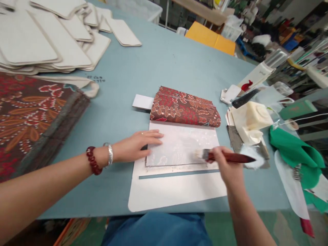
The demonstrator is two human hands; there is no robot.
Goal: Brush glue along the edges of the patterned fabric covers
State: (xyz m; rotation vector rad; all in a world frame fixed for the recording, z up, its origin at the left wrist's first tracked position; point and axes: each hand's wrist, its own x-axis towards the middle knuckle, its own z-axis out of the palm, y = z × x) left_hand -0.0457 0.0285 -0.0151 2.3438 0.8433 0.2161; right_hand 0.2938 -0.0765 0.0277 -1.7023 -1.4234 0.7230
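My right hand point(227, 164) grips a paintbrush point(232, 157) by its dark red wooden handle. The pale bristles touch a whitish sheet point(176, 143), the underside of a patterned fabric, and look smeared by motion. My left hand point(139, 145) lies with fingers stretched out on the sheet's left edge. At the sheet's far end the fabric is folded over into a brown and red floral bundle point(186, 107). A white card point(142, 101) sticks out from its left side. Beneath the sheet lies a white board point(176, 191) with a long narrow slot near its front.
Cream padded panels point(51, 41) are heaped at the back left, with a stack of floral fabric point(38, 123) nearer me. On the right are a cream container point(256, 116), a white pasty patch point(252, 157) and green cloth point(294, 147). A yellow sheet point(210, 37) hangs at the far edge.
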